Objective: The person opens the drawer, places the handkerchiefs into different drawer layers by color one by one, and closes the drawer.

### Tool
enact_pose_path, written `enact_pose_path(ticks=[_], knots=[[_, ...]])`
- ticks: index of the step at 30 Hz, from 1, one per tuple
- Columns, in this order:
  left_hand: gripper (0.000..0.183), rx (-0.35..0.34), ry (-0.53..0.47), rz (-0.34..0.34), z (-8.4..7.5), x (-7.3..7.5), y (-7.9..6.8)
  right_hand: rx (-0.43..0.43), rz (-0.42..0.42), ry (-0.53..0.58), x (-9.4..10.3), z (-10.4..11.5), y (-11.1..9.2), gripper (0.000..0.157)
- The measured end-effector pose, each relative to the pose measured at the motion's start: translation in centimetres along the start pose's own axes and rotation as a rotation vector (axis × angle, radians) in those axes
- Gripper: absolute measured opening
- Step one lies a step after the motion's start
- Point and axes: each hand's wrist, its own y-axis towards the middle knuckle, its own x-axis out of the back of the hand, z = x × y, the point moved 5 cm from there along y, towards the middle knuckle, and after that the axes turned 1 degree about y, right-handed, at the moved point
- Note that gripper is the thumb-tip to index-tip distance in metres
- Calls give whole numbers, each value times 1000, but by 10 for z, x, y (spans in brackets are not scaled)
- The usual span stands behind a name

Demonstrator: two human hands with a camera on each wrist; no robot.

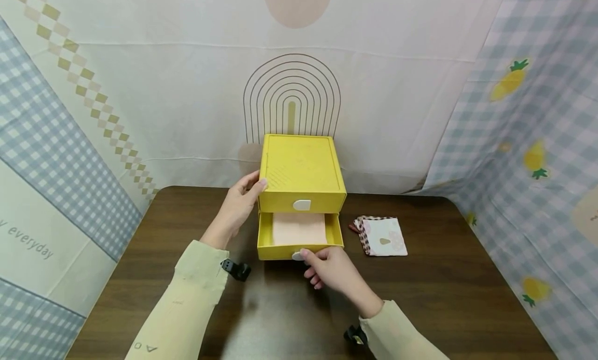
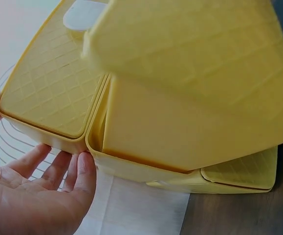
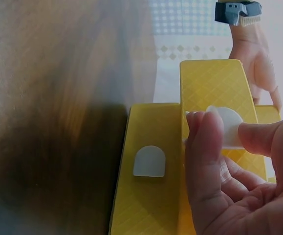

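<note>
A yellow plastic drawer box (image 1: pixel 301 163) stands on the table. Its middle drawer (image 1: pixel 264 235) is pulled out, and something flat and pale pink (image 1: pixel 299 229) lies inside. My right hand (image 1: pixel 334 269) pinches that drawer's white handle (image 3: pixel 230 128) between thumb and fingers. At the box's upper left side, my left hand (image 1: pixel 238 207) holds the edge, thumb at the top front corner and fingertips (image 2: pixel 85 169) against the side wall. The closed bottom drawer (image 3: pixel 148 196) with its own white handle shows in the right wrist view. Part of the right fingers is hidden in the head view.
A folded cloth (image 1: pixel 385 237), white with a checked edge, lies on the brown wooden table (image 1: pixel 434 287) right of the box. Behind stands a white printed curtain (image 1: pixel 196 106). Checked fabric (image 1: pixel 537 157) hangs at the right side.
</note>
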Motion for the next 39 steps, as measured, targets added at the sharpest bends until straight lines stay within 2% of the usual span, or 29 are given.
enact_pose_path(ticks=[8,14,16,20,26,32,39], knots=[[68,2,28,-18,-3,-2,-2,-18,-13,92,1,1,18,51],[64,-40,53,-21,-5,-4,-5,-38,-17,175,1,-3,28,54],[61,-50,52,-7,-10,-5,-8,-33,-20,183,0,-3,31,53],[63,-87,40,12,-8,-4,-7,-34,-29,180,1,-2,38,53],[68,-128,18,-11,1,-6,-4,-52,-40,184,5,0,49,60],[64,-139,-26,-18,4,-9,-5,-77,-56,225,8,2,61,55],[58,-122,-51,-21,5,-6,1,-65,-54,249,6,4,69,55]])
